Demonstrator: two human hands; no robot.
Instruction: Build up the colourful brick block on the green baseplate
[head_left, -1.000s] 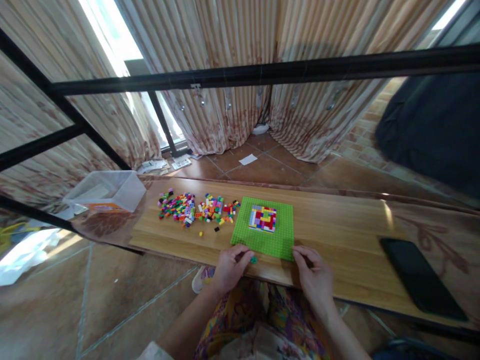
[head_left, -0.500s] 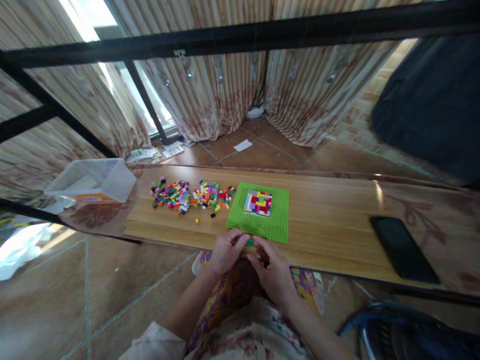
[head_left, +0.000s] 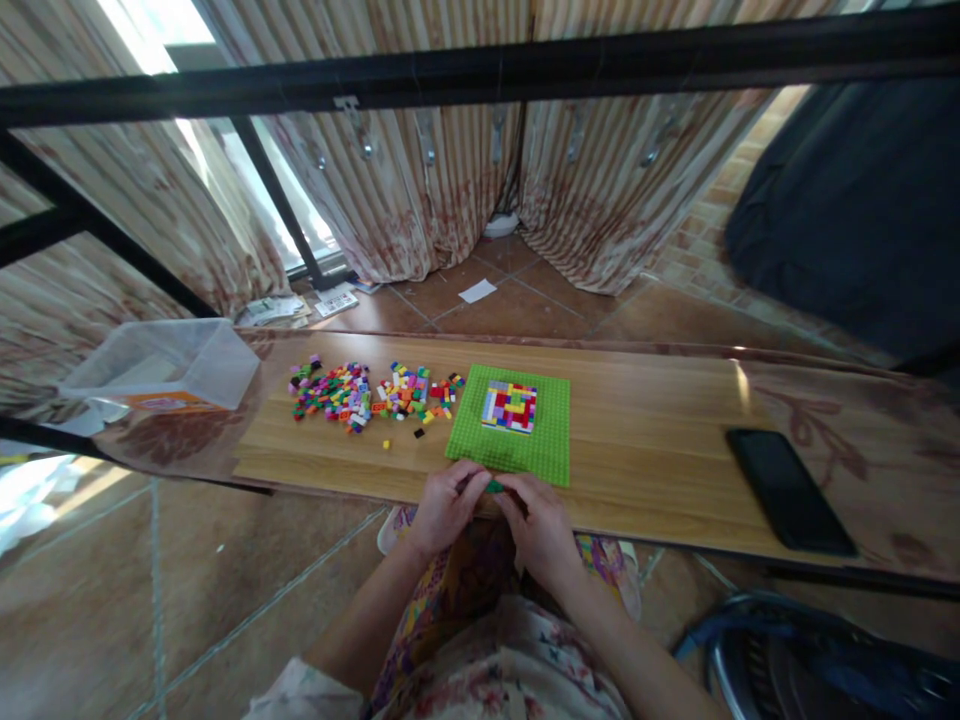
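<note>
Between the fingertips of my left hand (head_left: 448, 508) and my right hand (head_left: 538, 520) is a small dark green brick (head_left: 494, 487). Both hands are pinched closed on it, just over the front edge of the table. Right behind them lies a bright green baseplate (head_left: 553, 425). Near its middle sits a flat, roughly square build of multicoloured bricks (head_left: 510, 407), in red, yellow, white, purple and blue. My fingers cover part of the green brick.
Left of the baseplate are loose bricks in two piles (head_left: 341, 393), with a yellow brick (head_left: 386, 444) and a black one (head_left: 419, 433) apart. A clear plastic bin (head_left: 217, 365) stands at the far left. A black phone (head_left: 791, 490) lies at the right.
My right fingers have closed in around the green brick, and the two hands are nearer each other. The whole view has shifted slightly, so things appear further left.
</note>
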